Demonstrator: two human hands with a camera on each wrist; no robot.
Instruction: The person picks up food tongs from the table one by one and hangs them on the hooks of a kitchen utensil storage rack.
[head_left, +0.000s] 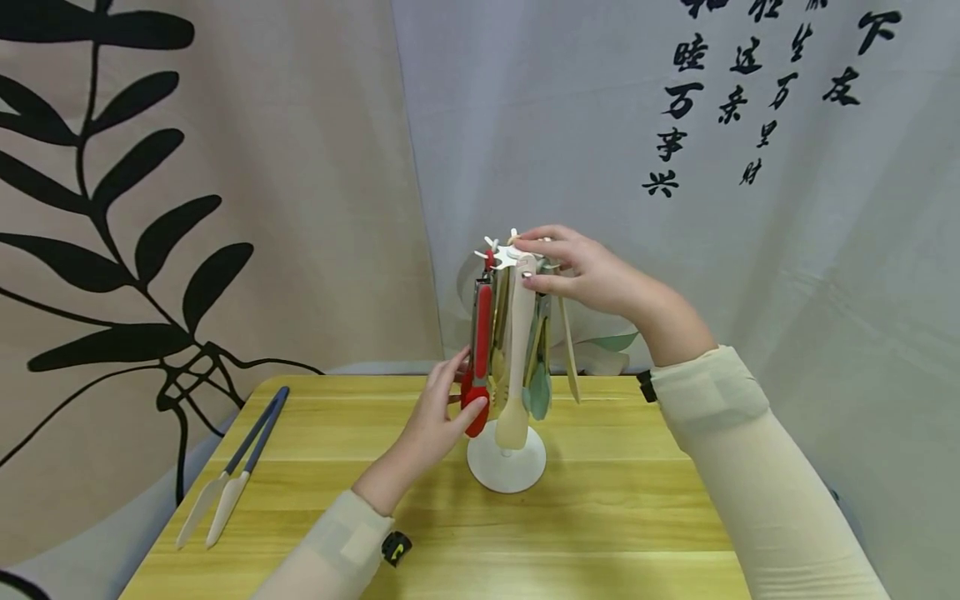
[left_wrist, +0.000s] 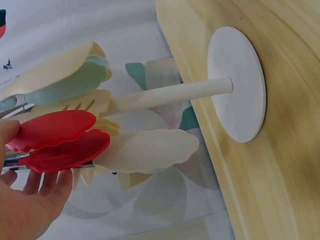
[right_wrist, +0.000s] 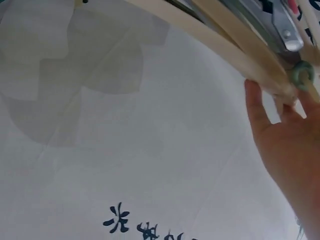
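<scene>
A white utensil rack (head_left: 517, 477) stands on the table, kitchen tools hanging from its top hooks. My left hand (head_left: 426, 427) grips the red tongs (head_left: 483, 333) low on the rack's left side; in the left wrist view their scalloped red heads (left_wrist: 57, 130) lie between thumb and fingers. At the top, my right hand (head_left: 585, 262) holds the rack, fingers over the hooks and thumb by the upper end of a cream utensil (head_left: 517, 367). In the right wrist view its fingers touch wooden handles (right_wrist: 240, 45) near a green ring (right_wrist: 302, 75).
Blue-handled tongs (head_left: 255, 437) with pale ends lie at the left side of the wooden table (head_left: 622, 500). Green utensils (head_left: 539, 387) and wooden tools hang on the rack. Behind the table is a printed curtain (head_left: 315, 208).
</scene>
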